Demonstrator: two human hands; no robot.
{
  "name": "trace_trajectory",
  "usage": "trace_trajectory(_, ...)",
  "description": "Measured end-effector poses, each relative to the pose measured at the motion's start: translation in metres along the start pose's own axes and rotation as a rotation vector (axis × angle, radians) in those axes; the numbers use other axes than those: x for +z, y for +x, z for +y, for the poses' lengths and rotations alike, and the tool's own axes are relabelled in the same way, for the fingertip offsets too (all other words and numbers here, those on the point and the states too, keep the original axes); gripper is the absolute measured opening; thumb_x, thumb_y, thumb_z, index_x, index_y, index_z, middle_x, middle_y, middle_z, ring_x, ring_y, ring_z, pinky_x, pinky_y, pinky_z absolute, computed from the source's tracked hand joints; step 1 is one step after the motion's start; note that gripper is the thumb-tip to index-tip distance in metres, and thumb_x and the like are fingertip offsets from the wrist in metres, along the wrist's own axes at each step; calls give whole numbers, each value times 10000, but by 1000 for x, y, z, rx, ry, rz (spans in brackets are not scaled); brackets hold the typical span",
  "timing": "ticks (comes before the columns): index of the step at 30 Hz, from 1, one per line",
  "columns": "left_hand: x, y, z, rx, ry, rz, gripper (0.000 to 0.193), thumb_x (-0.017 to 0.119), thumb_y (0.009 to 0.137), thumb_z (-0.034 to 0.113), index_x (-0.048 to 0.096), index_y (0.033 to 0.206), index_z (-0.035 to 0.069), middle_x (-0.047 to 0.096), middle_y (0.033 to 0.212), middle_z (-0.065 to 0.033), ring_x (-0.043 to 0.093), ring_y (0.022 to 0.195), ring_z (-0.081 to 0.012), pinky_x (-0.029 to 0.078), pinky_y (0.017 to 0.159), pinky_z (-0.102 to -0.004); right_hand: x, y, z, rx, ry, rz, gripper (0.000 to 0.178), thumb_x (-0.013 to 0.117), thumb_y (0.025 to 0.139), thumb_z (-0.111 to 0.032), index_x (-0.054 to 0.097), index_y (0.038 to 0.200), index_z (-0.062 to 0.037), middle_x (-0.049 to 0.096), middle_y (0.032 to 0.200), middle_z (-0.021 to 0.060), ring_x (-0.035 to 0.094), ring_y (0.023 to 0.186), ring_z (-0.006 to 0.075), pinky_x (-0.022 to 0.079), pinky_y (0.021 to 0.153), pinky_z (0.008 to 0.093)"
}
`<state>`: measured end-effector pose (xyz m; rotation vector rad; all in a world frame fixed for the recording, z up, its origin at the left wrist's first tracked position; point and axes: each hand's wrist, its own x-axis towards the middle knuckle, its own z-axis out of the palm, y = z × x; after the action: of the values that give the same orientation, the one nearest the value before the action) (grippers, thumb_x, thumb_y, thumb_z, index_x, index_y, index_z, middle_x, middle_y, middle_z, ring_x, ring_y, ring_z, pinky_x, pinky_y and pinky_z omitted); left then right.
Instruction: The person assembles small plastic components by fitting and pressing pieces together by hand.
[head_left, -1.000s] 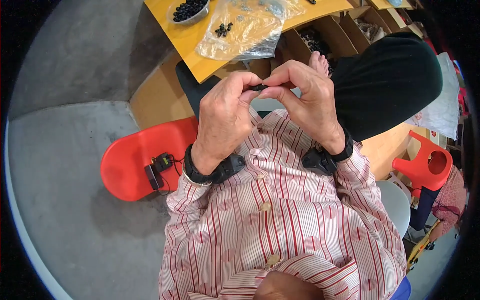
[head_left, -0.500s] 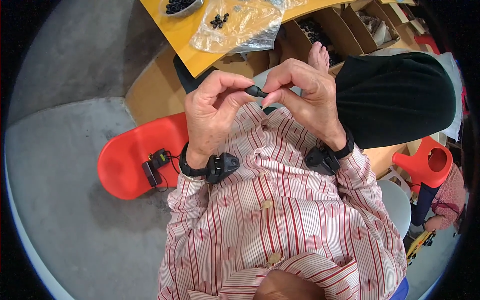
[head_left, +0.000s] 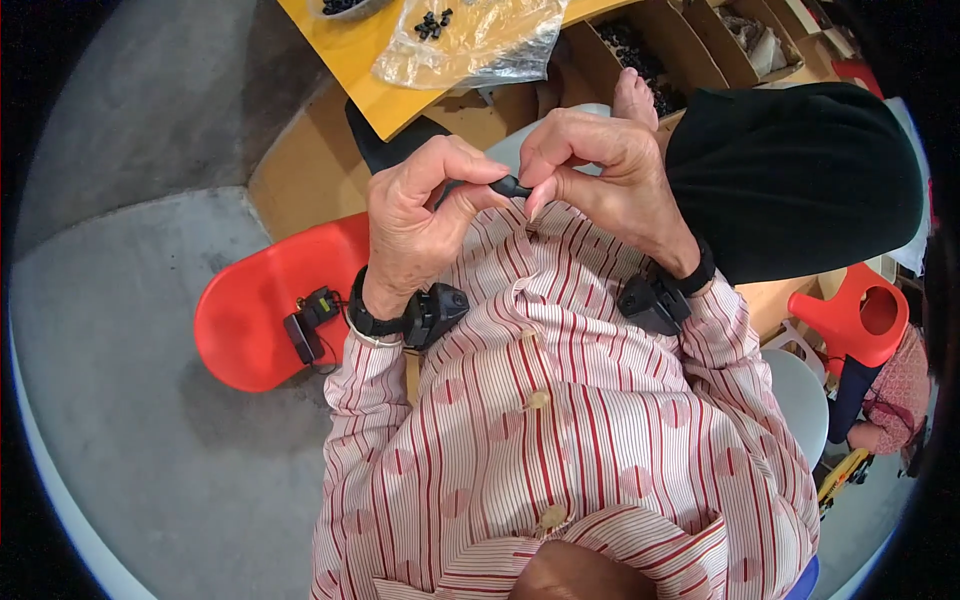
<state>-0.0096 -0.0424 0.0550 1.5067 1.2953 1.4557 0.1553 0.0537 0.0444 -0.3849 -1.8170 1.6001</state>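
Note:
Between my two hands, in front of my chest, is a small black rounded piece [head_left: 511, 187], likely rubber or plastic. My left hand [head_left: 425, 215] pinches its left end between thumb and forefinger. At the other end, the thumb and fingertips of my right hand [head_left: 610, 175] are closed on it. The fingertips hide both ends, so I cannot tell whether it is one part or two joined. Similar small black pieces [head_left: 433, 24] lie on a clear plastic bag [head_left: 480, 50] beyond my hands.
The bag lies on a yellow table [head_left: 345, 60], with a bowl [head_left: 350, 10] of black pieces at its far edge. Cardboard boxes [head_left: 700, 45] of parts stand at the far right. A red stool [head_left: 235, 325] at my left carries small black devices [head_left: 312, 325]. Another person [head_left: 895, 390] sits at the right.
The black piece has tilted slightly, and my fingers have shifted a little around it. My view has moved slightly, so the table sits higher in the picture.

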Motion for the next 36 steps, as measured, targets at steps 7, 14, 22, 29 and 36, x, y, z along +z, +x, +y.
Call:
trace_trajectory(7, 0, -9, 1, -26, 107, -16, 155, 602, 770, -123, 601, 892, -28, 602, 768, -70, 653, 692, -138, 531, 594, -227, 8, -4, 6, 76, 41, 8, 150, 716, 700, 6, 573, 746, 8, 564, 685, 13, 518, 639, 61, 417, 557, 221)
trace_trajectory(14, 0, -18, 5, -58, 184, -17, 128, 620, 787, -64, 579, 897, -13, 602, 735, -68, 654, 637, -137, 515, 549, -230, 15, -6, 16, 75, 169, -57, 170, 712, 696, -20, 547, 733, -5, 556, 690, -2, 508, 635, 73, 419, 562, 227)
trace_trajectory(22, -4, -22, 9, -136, 202, -77, 112, 579, 801, -67, 573, 902, -19, 599, 710, -66, 644, 604, -138, 492, 536, -232, 12, -10, 19, 251, 258, -238, 183, 729, 759, -73, 556, 793, -23, 577, 836, 20, 557, 762, 67, 472, 695, 196)
trace_trajectory(29, -3, -24, 7, -281, -78, -80, 128, 516, 828, -97, 579, 904, -15, 577, 779, -37, 600, 633, -84, 483, 566, -203, 20, -15, 18, 244, 156, -212, 273, 763, 713, -83, 519, 815, -18, 560, 748, -9, 537, 701, 51, 453, 629, 206)
trace_trajectory(36, -4, -32, -5, -347, -316, -49, 93, 596, 872, 51, 563, 940, -3, 519, 813, -9, 525, 635, -48, 435, 566, -184, 24, -13, 15, 141, 48, -137, 353, 800, 676, -176, 557, 874, -12, 586, 697, 15, 548, 650, 77, 439, 585, 228)
